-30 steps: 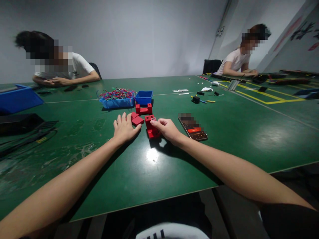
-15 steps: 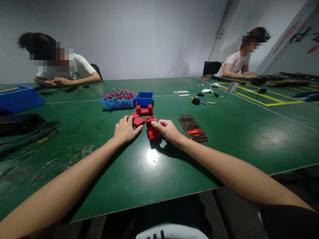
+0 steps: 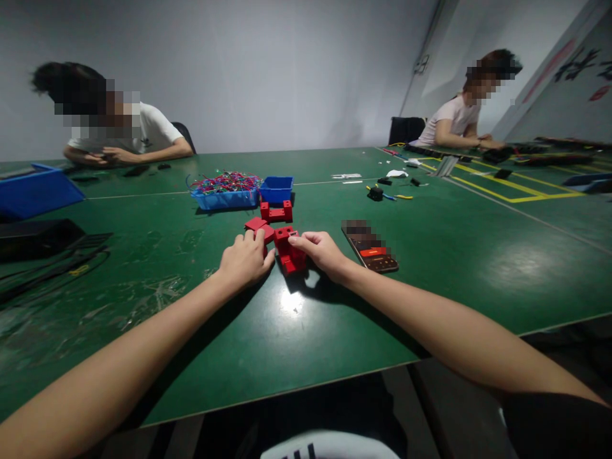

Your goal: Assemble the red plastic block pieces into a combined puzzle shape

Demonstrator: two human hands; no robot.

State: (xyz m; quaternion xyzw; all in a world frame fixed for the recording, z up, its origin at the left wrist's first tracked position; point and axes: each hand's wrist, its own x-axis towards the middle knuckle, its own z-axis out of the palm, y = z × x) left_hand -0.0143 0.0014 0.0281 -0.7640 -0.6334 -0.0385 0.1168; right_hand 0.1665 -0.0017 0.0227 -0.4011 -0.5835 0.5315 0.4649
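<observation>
My right hand pinches a red plastic block with round holes in its top, held tilted just above the green table. Flat red pieces lie overlapping to the left of that block. At their near side is my left hand, its fingers and thumb closing round the edge of one red flat piece, which the fingers partly cover. Beyond both hands a second red block with two raised ends rests on the table.
A blue tray full of colourful wires stands beside a small blue bin. A phone lies right of my right hand. Black cables lie at left, wire cutters farther back. Two people sit across the table.
My left hand has drawn slightly nearer, its fingers curling in round a red flat piece. The red block in my right hand has shifted a little left and tilted.
</observation>
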